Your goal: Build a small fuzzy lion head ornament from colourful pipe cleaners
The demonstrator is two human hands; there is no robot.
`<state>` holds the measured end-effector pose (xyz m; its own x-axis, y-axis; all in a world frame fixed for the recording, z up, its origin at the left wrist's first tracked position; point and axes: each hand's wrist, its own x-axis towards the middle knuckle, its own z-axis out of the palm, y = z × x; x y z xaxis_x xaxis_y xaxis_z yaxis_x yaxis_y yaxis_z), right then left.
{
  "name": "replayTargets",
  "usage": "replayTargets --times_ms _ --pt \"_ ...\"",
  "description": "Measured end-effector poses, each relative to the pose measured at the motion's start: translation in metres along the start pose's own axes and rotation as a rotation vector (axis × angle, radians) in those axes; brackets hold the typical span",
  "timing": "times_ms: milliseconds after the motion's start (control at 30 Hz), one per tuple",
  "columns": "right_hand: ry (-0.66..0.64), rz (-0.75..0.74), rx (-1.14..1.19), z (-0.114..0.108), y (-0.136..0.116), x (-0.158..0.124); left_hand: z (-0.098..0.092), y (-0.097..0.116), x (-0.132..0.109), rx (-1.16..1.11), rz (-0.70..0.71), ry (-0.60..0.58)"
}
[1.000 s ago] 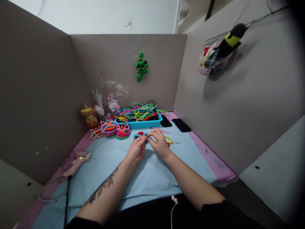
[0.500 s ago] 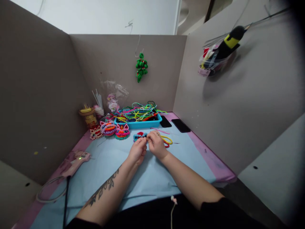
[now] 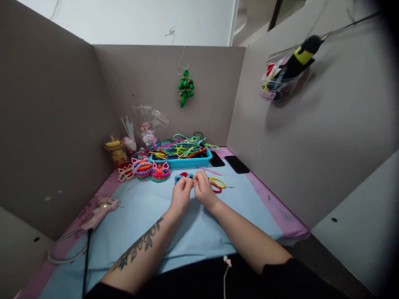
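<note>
My left hand [image 3: 182, 195] and my right hand [image 3: 203, 190] meet above the blue table cover, fingers pinched close together. Whatever sits between the fingertips is hidden or too small to name. Just beyond my left hand lies a blue and red fuzzy piece [image 3: 183, 176], partly covered by the fingers. Right of my right hand, a pair of scissors [image 3: 218, 182] with yellow and red handles rests on the cover, partly hidden by that hand. A pink strip [image 3: 212, 170] lies behind it.
A blue tray [image 3: 181, 163] heaped with pipe cleaners [image 3: 183, 147] stands at the back. Left of it sit several fuzzy animal heads [image 3: 160, 172] and a brown cup [image 3: 117, 153]. Two phones [image 3: 237, 164] lie at back right. A pink glue gun [image 3: 101, 214] with its cable lies at left.
My left hand has turned, its back now facing up more and the forearm tattoo showing more fully. My right hand has barely shifted. The things on the table stay put.
</note>
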<state>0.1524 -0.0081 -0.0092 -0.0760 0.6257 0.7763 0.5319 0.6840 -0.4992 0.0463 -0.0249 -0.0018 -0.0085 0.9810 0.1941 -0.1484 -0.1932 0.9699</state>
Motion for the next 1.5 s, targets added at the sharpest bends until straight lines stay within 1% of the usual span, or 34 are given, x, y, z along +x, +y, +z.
replayTargets --times_ms 67,100,167,233,333,400,433,500,567,667,833,1000,1200,1300,1433,1500 --pt "0.002 0.032 0.032 0.001 -0.004 0.0 0.001 0.0 0.001 0.046 0.062 0.004" --pt "-0.008 0.036 0.054 0.001 -0.006 -0.001 0.001 0.0 0.001 0.046 0.066 0.017" --pt "-0.041 0.022 0.108 0.001 -0.01 -0.002 0.0 0.001 0.004 -0.022 0.008 0.064" --pt "-0.041 0.027 0.162 0.001 -0.012 -0.002 -0.002 0.004 0.006 -0.133 -0.093 0.074" --pt "0.06 0.113 0.214 -0.002 -0.005 0.0 -0.007 0.011 0.009 -0.316 -0.23 -0.011" --pt "0.118 0.165 0.245 -0.006 0.003 0.004 -0.01 0.015 0.01 -0.413 -0.273 -0.059" --pt "0.127 0.188 0.263 -0.008 0.007 0.005 -0.011 0.016 0.01 -0.449 -0.288 -0.071" --pt "0.121 0.249 0.298 -0.011 0.013 0.008 -0.012 0.017 0.011 -0.496 -0.323 -0.086" --pt "0.081 0.315 0.317 -0.014 0.016 0.01 -0.013 0.016 0.012 -0.524 -0.36 -0.1" --pt "0.031 0.367 0.297 -0.015 0.017 0.011 -0.013 0.015 0.013 -0.537 -0.393 -0.118" --pt "0.064 0.39 0.253 -0.013 0.019 0.011 -0.013 0.014 0.012 -0.51 -0.387 -0.138" --pt "0.012 0.461 0.393 -0.012 0.023 0.011 -0.012 0.012 0.013 -0.462 -0.368 -0.135" --pt "0.003 0.369 0.215 -0.014 0.023 0.011 -0.012 0.01 0.014 -0.411 -0.358 -0.118" --pt "-0.002 0.353 0.196 -0.016 0.024 0.011 -0.012 0.009 0.014 -0.401 -0.354 -0.125" --pt "-0.074 0.356 0.172 -0.017 0.025 0.012 -0.013 0.008 0.015 -0.382 -0.348 -0.126" --pt "-0.087 0.318 0.179 -0.018 0.022 0.013 -0.012 0.007 0.015 -0.363 -0.339 -0.128"
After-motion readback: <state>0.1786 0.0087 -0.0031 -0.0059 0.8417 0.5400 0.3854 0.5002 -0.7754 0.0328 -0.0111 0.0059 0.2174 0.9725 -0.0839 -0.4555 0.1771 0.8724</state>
